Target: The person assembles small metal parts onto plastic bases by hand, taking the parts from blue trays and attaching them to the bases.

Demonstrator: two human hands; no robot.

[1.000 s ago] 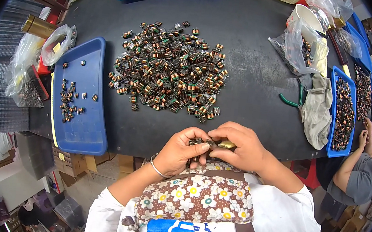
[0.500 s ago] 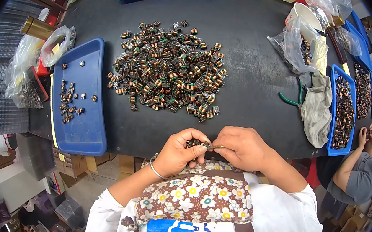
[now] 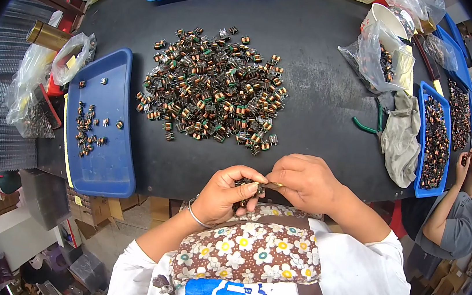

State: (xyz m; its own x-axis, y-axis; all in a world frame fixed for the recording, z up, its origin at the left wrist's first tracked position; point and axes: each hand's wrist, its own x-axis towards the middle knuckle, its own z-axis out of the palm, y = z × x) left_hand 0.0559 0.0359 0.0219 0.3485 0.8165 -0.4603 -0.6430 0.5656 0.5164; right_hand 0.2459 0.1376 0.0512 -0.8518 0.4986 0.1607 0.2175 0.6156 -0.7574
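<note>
Near the front edge of the table, my left hand (image 3: 226, 196) is closed around several small copper-wound coils (image 3: 259, 190), one of them pinched out at the thumb and forefinger. My right hand (image 3: 307, 183) is closed on a thin, brownish metal tool (image 3: 272, 185), mostly covered by the fingers. Its tip meets the coil at my left fingertips. Beyond both hands lies a large pile of coils (image 3: 213, 89) with dark cores, copper windings and some green parts.
A blue tray (image 3: 119, 175) with scattered coils lies at the left. To the right are green-handled pliers (image 3: 365, 126), a grey cloth (image 3: 401, 140), a plastic bag (image 3: 368, 58) and a filled blue tray (image 3: 442, 191). A co-worker's hands (image 3: 466, 168) are at far right.
My right hand has shifted slightly up and left, and the coil at my left fingertips has turned. The co-worker's hands have moved slightly up.
</note>
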